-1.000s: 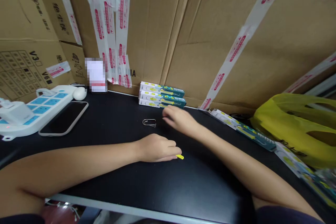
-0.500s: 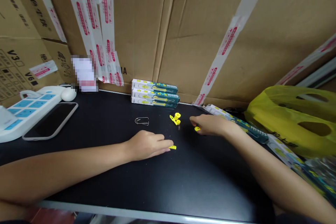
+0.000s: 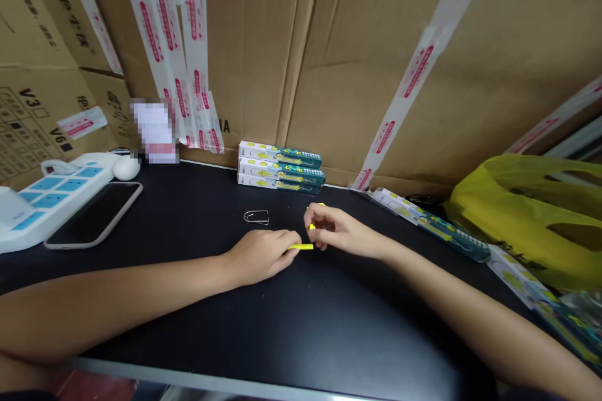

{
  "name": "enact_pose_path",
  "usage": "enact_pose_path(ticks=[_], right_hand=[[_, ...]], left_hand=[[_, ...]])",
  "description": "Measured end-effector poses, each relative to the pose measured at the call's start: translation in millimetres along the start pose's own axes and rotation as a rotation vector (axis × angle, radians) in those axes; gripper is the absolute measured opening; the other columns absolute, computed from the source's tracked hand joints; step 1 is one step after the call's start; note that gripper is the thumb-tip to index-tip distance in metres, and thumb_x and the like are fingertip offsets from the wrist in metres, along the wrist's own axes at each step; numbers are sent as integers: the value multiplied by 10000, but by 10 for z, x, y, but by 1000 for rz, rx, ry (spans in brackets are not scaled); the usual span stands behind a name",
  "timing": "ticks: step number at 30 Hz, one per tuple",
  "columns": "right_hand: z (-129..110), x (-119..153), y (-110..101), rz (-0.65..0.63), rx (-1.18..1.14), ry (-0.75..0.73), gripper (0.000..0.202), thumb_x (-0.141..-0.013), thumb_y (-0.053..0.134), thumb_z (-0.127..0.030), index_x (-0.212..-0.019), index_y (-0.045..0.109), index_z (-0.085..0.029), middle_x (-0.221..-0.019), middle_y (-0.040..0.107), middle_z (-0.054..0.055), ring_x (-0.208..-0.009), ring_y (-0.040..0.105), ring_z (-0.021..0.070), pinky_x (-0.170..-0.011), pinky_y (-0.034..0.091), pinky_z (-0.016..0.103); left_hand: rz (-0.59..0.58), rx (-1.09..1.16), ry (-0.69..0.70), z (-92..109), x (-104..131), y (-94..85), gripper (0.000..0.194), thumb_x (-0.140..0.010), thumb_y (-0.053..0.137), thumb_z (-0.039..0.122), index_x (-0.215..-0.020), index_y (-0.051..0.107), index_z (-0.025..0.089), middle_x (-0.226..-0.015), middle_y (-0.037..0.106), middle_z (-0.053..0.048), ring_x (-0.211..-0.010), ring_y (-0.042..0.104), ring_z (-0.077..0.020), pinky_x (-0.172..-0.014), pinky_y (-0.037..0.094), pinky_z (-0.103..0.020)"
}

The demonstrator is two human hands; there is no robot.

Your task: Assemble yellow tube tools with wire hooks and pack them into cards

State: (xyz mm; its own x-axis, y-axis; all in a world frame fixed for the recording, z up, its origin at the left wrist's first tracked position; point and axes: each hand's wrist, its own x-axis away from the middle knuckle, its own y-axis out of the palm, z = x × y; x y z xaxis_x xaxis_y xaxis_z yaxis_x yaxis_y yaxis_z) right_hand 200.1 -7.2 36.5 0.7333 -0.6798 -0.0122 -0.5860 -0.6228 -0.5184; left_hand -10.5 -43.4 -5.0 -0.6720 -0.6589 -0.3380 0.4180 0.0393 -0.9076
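Note:
Fingers closed, my left hand (image 3: 263, 255) holds a thin yellow stick-like part (image 3: 305, 247) whose end points right. Just beyond that end is my right hand (image 3: 339, 230), its fingers pinched around a small yellow piece (image 3: 311, 226). More yellow plastic (image 3: 322, 204) shows behind the right fingers, mostly hidden by them. Bent metal wire hooks (image 3: 256, 217) lie on the black table (image 3: 291, 326), beyond my left hand.
Small printed boxes (image 3: 281, 169) are stacked at the back against cardboard. More boxes (image 3: 435, 225) line the right side beside a yellow plastic bag (image 3: 517, 213). On the left are a phone (image 3: 96, 216) and a white power strip (image 3: 59, 191).
My right hand has moved left with the small yellow piece, close to my left hand. My left hand has risen slightly, and more of its yellow part shows.

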Motion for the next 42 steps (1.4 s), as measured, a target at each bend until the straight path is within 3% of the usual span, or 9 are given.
enact_pose_path(ticks=[6,11,19,25,42], right_hand=[[194,-92,189,172,-363,14,221,-801,623,-303,-806,430,-196,-762,583,-17,-597,611,115,-479,528,244],[270,-97,296,300,-491,-25,254,-798,639,-336,-765,428,-196,-766,612,-10,-596,618,112,-484,539,243],[313,-91,409,334,-366,-111,274,-800,649,-371,-789,430,-207,-779,576,-8,-584,562,99,-475,469,227],[308,-57,419,320,-279,-160,266,-823,632,-369,-826,412,-220,-791,571,-7,-737,575,126,-655,445,268],[268,-23,447,324,-259,-168,251,-851,588,-391,-900,402,-231,-815,550,-3,-751,568,134,-647,423,269]], left_hand=[[93,121,-158,-49,-14,-25,178,-943,372,306,-947,527,219,-819,639,26,-681,602,-127,-582,364,-229],[106,166,-223,-66,-20,-45,167,-941,370,304,-930,515,222,-813,625,26,-678,585,-125,-592,359,-229],[92,181,-193,-82,-24,-33,192,-946,368,308,-928,536,217,-828,628,22,-720,594,-128,-634,393,-230],[60,159,-156,-92,-15,-33,189,-948,388,312,-957,555,224,-886,643,30,-796,608,-134,-645,394,-227],[82,281,-154,-84,-20,-41,180,-943,404,326,-929,536,205,-849,645,20,-744,610,-129,-644,407,-231]])
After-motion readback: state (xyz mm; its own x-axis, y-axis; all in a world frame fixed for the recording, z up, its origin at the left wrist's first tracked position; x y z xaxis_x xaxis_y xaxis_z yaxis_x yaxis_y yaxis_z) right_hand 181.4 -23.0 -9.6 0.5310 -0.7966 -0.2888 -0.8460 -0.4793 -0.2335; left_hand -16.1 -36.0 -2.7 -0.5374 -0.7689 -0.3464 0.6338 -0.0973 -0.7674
